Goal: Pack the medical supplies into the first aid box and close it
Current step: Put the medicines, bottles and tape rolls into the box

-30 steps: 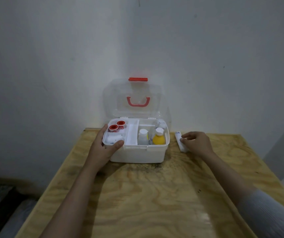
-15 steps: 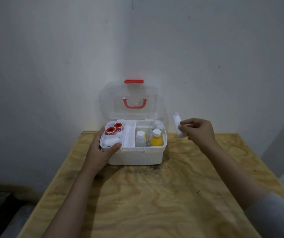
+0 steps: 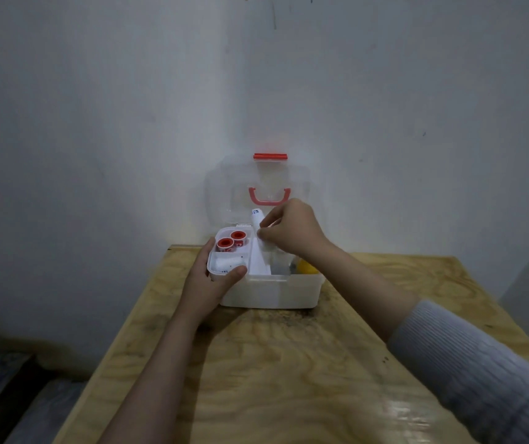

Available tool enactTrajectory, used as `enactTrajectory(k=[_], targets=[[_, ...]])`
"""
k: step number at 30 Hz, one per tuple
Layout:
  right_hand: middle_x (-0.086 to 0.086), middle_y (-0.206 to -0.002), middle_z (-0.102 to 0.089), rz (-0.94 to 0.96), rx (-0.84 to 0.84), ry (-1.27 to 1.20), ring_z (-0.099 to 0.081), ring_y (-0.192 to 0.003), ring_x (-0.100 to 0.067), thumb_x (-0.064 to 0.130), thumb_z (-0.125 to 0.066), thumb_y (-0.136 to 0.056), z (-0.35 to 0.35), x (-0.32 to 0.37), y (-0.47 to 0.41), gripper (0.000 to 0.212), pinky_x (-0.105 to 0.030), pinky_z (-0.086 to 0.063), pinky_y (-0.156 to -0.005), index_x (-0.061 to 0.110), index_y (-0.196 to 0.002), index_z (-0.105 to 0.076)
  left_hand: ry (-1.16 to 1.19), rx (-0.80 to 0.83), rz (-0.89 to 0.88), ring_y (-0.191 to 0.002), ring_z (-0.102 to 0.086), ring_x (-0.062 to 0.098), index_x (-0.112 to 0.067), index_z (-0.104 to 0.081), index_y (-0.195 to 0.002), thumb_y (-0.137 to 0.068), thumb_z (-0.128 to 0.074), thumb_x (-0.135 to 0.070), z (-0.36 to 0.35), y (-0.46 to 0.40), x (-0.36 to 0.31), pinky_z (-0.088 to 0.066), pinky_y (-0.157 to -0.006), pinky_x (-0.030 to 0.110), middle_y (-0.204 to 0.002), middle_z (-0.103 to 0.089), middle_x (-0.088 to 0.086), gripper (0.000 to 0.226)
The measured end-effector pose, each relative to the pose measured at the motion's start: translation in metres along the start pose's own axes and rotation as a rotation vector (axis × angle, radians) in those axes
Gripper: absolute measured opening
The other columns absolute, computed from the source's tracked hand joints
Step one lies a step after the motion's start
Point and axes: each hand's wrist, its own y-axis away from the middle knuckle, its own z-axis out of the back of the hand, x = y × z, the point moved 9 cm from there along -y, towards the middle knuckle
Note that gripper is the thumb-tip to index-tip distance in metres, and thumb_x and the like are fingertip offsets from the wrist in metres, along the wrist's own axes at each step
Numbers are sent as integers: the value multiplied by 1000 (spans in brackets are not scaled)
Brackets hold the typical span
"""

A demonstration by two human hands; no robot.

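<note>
The left hand (image 3: pixel 207 283) still clamps the first aid box (image 3: pixel 269 291) at its near-left corner, while the right hand (image 3: pixel 292 230), pinching the white tube (image 3: pixel 256 219), has carried it from beside the box to over the middle slot, leaving the upright lid (image 3: pixel 256 187) to close.

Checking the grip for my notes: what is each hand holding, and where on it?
The right hand pinches a white tube near its upper part, over the first aid box. The left hand grips the box's front-left corner.
</note>
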Motion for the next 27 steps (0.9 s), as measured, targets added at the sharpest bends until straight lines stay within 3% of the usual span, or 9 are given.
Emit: enactTrajectory(k=[2,7,13,16,18,21,24,27], targets=[[-6,-75,-73,5,9,90,-60,-56,-8,15,-73,-75,-11,2,-5,9,-17,-49,-51,7,-78,-76,23,4,-5,-104,-56,-11,-48,-46,-127,-65,-79,-51,1,0,0,-51,-76,14,-117,-58,-34,71],[-14,-69,-68,-56,86,230,-66,-68,-25,11,-70,-73,-31,-10,-7,10,-37,-59,-67,1,-73,-72,36,5,-1,-109,-56,-3,-45,-45,-132,-63,-78,-51,0,-1,5,-52,-81,19,-125,-57,-24,77],[-13,-82,-72,-56,155,254,-66,-76,-23,14,-71,-75,-39,-19,-4,13,-36,-58,-73,3,-82,-74,18,0,-8,-109,-54,-4,-44,-42,-133,-63,-78,-53,-1,-1,5,-50,-75,12,-125,-54,-26,78],[-12,-85,-73,-53,189,200,-64,-71,-16,16,-72,-76,-38,-21,-5,13,-27,-55,-64,6,-84,-75,17,-8,-6,-107,-53,-7,-49,-41,-129,-63,-78,-53,0,0,2,-49,-73,10,-120,-51,-33,76],[-8,-90,-74,-4,88,116,-62,-71,-11,20,-70,-79,-23,-15,-8,14,-24,-53,-65,9,-88,-74,18,-6,-3,-108,-53,-5,-47,-41,-131,-63,-78,-53,0,0,2,-51,-74,12,-121,-51,-32,78],[-3,-101,-69,73,-201,67,-61,-91,-17,26,-64,-81,23,-7,-11,20,-39,-54,-83,17,-97,-71,25,0,4,-109,-53,-5,-44,-41,-134,-63,-78,-54,0,0,2,-51,-76,15,-122,-51,-30,81],[-6,-109,-57,123,-418,114,-52,-105,-25,27,-63,-79,61,1,-11,27,-43,-46,-89,21,-105,-67,32,4,-6,-106,-54,-12,-44,-42,-133,-62,-77,-54,0,1,-1,-49,-72,10,-120,-52,-32,80],[-9,-128,-49,130,-491,255,-42,-120,-30,29,-63,-78,80,4,-15,44,-48,-36,-97,22,-121,-57,27,8,0,-107,-54,-9,-39,-42,-136,-62,-77,-54,0,1,-1,-48,-70,9,-122,-52,-30,82]])
